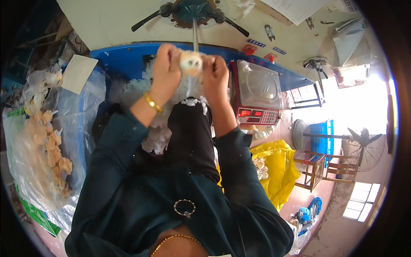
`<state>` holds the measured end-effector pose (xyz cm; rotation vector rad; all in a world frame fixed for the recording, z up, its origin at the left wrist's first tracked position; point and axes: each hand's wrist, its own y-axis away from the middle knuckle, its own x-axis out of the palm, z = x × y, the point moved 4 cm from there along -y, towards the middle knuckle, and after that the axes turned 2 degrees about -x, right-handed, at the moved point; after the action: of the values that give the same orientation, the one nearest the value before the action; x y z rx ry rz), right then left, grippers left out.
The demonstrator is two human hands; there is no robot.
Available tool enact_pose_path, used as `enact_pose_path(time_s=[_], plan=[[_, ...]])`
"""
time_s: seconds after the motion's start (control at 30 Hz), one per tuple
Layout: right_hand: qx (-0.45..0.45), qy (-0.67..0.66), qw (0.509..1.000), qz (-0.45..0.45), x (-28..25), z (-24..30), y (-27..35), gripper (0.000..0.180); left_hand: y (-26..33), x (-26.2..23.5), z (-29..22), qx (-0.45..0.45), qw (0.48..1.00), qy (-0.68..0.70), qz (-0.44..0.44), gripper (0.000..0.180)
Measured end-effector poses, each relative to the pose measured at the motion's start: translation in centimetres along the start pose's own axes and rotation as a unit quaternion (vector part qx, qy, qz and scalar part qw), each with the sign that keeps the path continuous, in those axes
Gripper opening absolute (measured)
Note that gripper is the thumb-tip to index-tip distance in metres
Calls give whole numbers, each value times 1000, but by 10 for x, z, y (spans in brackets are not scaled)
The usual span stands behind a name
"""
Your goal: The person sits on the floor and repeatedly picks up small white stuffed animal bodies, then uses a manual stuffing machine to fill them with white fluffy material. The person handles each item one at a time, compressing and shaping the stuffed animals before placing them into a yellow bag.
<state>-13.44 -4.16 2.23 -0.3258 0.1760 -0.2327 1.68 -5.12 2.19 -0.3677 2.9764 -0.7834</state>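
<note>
Between my two hands is a small plush toy, cream and tan with two dark spots like eyes. My left hand, with a gold bracelet on its wrist, pinches one side of it. The fingers of my right hand are closed on the other side. A thin metal tube comes down from a round dark fitting with black-knobbed handles and meets the toy's upper edge; whether it goes inside cannot be made out. White fluffy stuffing lies below my hands, and some clings to my trousers.
A red weighing scale with a clear-covered pan stands right of my hands. Tan plush pieces lie on a plastic bag at left. A yellow sack, a standing fan and a wooden stool are at right. Red switches line the worktop edge.
</note>
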Motion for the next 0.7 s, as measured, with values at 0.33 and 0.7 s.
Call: enact_pose_path(time_s=[0.33,0.7], plan=[[38,35,997,-48,17,-36,-72,29,-48,27,33,-107,992,-61,14,19],[-30,-43,999,-2,-8,-6,-17,14,25,29,-26,-10,977,3,211,55]])
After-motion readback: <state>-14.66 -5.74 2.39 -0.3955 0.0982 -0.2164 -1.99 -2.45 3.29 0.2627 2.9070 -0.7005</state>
